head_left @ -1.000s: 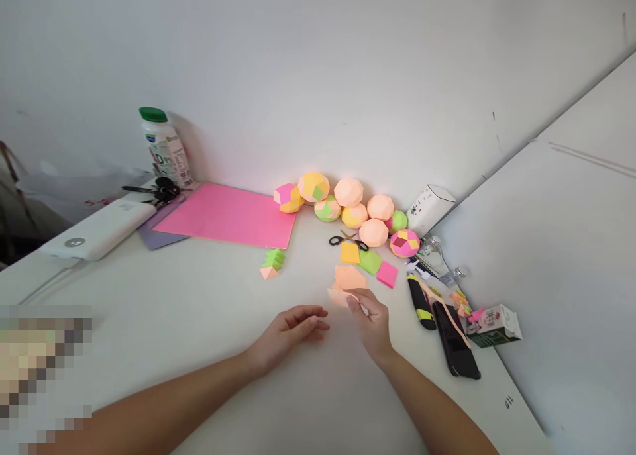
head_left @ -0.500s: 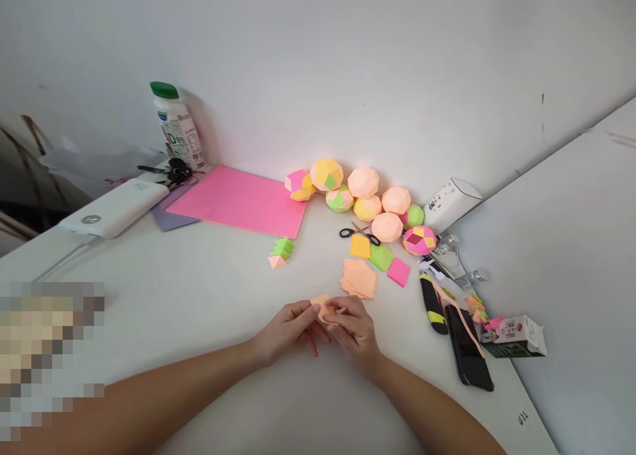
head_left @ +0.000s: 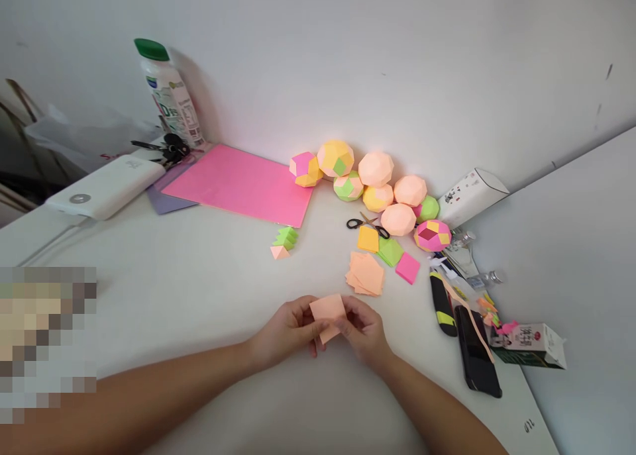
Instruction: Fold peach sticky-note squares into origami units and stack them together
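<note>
Between my two hands is a small peach paper square point(head_left: 330, 308), tilted up above the table. My left hand point(head_left: 294, 329) pinches its left side, thumb across the front. On the other side my right hand point(head_left: 366, 331) grips the right edge, with its thumb near the middle of the sheet. Just beyond the hands lies a loose stack of peach paper squares point(head_left: 366, 274). Orange point(head_left: 368, 239), green point(head_left: 390, 251) and pink paper squares point(head_left: 407, 268) lie behind it. Folded green paper pieces point(head_left: 285, 237) and a peach one point(head_left: 279, 252) sit to the left.
Several faceted paper balls point(head_left: 375, 169) rest along the wall, with scissors point(head_left: 368, 223) before them. A pink sheet point(head_left: 243, 187), white power bank point(head_left: 106, 187) and bottle point(head_left: 173, 101) are at left. A cutter point(head_left: 442, 304), phone point(head_left: 477, 352) and small carton point(head_left: 529, 344) line the right.
The peach paper has been turned and opened out, so more of its face shows. My right fingers have moved from its front to its right edge. The camera view has shifted slightly.
</note>
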The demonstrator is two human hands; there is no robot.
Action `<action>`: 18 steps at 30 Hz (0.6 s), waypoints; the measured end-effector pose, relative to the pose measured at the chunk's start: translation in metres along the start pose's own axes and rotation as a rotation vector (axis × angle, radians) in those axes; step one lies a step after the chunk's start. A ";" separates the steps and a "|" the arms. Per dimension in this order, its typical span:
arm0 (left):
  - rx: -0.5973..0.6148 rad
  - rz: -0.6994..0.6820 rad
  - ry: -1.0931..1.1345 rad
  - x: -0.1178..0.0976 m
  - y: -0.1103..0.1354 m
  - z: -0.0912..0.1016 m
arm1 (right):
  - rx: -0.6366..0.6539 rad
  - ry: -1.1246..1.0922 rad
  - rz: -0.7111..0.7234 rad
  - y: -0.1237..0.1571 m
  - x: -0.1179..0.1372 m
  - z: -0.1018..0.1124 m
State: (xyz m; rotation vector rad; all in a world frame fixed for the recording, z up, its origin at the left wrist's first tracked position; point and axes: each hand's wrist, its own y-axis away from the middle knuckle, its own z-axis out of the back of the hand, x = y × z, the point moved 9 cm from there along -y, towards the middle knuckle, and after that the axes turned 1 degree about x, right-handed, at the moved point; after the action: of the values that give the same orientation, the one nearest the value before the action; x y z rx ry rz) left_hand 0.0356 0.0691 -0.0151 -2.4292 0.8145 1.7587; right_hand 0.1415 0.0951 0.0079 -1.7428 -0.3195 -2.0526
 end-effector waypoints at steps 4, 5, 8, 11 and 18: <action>-0.103 -0.042 0.098 -0.004 0.003 0.009 | -0.112 -0.071 0.090 -0.005 0.008 0.014; -0.109 -0.047 0.135 -0.005 0.003 0.010 | -0.117 -0.103 0.092 -0.005 0.007 0.015; -0.085 -0.015 0.161 -0.007 0.004 0.008 | -0.092 -0.155 0.088 -0.005 0.003 0.014; 0.007 0.038 0.066 -0.005 0.003 0.000 | -0.025 -0.158 0.119 -0.004 0.005 0.008; -0.025 0.057 0.036 0.002 -0.001 0.004 | 0.090 -0.021 0.304 -0.001 0.032 -0.010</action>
State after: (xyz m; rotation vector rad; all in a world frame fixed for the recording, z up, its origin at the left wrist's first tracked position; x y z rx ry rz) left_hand 0.0327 0.0707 -0.0182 -2.4844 0.8793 1.7599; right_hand 0.1283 0.0863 0.0372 -1.6472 -0.1398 -1.7777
